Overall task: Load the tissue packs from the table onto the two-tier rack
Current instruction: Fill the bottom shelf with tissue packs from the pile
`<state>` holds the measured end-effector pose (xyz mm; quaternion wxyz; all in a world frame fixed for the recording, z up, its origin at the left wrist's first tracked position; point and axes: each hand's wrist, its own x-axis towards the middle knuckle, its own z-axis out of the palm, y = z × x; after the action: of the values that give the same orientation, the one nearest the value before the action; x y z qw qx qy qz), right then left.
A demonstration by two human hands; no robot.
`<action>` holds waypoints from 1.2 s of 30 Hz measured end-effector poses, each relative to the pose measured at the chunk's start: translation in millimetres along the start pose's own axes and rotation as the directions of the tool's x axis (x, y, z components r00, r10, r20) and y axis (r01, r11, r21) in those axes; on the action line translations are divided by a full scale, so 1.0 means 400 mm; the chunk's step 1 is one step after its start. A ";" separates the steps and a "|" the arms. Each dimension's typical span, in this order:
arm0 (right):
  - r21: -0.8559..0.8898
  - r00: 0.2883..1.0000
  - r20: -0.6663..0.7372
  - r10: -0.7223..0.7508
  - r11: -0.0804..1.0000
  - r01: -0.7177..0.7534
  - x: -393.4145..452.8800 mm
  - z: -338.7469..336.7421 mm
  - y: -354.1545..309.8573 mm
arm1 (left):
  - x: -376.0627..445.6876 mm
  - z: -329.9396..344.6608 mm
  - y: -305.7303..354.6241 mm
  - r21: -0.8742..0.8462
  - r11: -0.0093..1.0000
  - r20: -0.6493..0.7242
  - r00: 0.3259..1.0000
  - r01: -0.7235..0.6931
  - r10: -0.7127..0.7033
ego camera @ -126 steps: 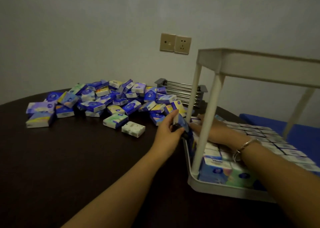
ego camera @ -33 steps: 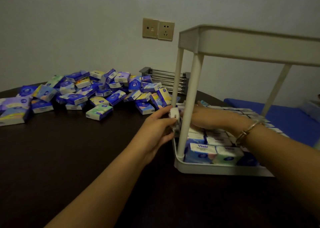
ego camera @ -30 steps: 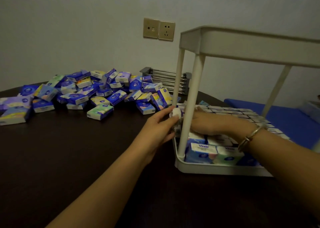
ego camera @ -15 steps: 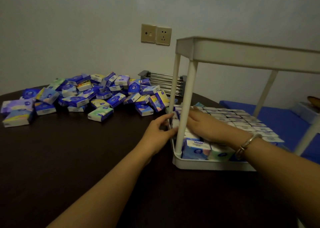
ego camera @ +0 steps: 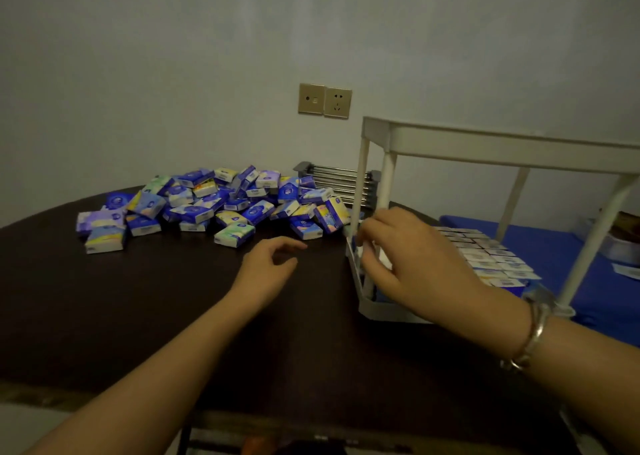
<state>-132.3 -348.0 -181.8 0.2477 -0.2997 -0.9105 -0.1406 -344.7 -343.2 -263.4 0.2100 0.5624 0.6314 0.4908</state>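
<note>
Head view: left hand (ego camera: pixel 268 264) hovers over the dark counter (ego camera: pixel 138 316), fingers loosely curled and apart, holding nothing, pointed toward the pile of tissue packs (ego camera: pixel 214 209) at the far side. Nearest loose one is the green-white pack (ego camera: pixel 234 235), just beyond the fingertips. Right hand (ego camera: pixel 405 264) is at the front-left corner of the two-tier rack (ego camera: pixel 485 146), fingers bent around the near post w/ tips touching the packs standing there; can't tell if it pinches a pack or only steadies one, post hides the contact. Rows of packs on the lower tier (ego camera: pixel 488 260) look nearly full; top tier seen from below, contents hidden. Slatted metal rack (ego camera: pixel 336 181) sits behind the pile, wall socket (ego camera: pixel 325 100) above. Blue bed (ego camera: pixel 540 243) beyond the rack.

Step in hand, prob.: left reaches for the next pack while right tidies the corner row. To do it well: take the nearest single pack by its long edges, not from mid-heap, so the pile doesn't slide. Keep right fingers holding the gap open so the row doesn't topple, slot the new pack upright, clear of the post. Lower tier about done, so next ones likely go up top
</note>
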 end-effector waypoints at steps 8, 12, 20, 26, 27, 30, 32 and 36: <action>0.093 0.978 0.209 0.001 0.995 -0.021 0.210 0.251 -0.127 | -0.016 -0.174 -0.189 0.232 0.956 -0.337 0.937 0.177 -0.092; 0.194 0.941 0.320 0.110 0.965 -0.179 0.349 0.427 -0.119 | 0.024 -0.186 -0.223 0.300 0.948 -0.409 0.912 0.102 0.031; 0.022 0.930 0.331 0.158 0.984 -0.175 0.551 0.620 -0.036 | 0.173 -0.210 -0.296 0.651 0.758 -0.039 0.999 0.039 -0.018; -0.104 0.858 0.457 0.233 0.972 -0.209 0.621 0.650 0.031 | 0.225 -0.202 -0.310 0.689 0.721 -0.017 0.996 0.074 -0.086; -0.112 0.838 0.491 0.239 0.971 -0.211 0.626 0.657 0.037 | 0.223 -0.201 -0.307 0.694 0.716 -0.042 0.997 0.072 -0.059; -0.125 0.808 0.539 0.237 0.971 -0.202 0.635 0.681 0.041 | 0.214 -0.204 -0.296 0.661 0.745 -0.142 0.990 0.086 0.012; -0.144 0.822 0.519 0.233 0.972 -0.184 0.634 0.690 0.038 | 0.210 -0.208 -0.290 0.583 0.804 -0.183 0.983 0.121 -0.016; -0.141 0.877 0.442 0.188 0.980 -0.139 0.601 0.682 0.015 | 0.206 -0.218 -0.288 0.409 0.887 -0.277 0.955 0.214 -0.102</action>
<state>-396.4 -118.7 -281.0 0.0237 -0.4128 -0.9057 -0.0931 -497.2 -288.1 -300.8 0.0381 0.4754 0.7901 0.3849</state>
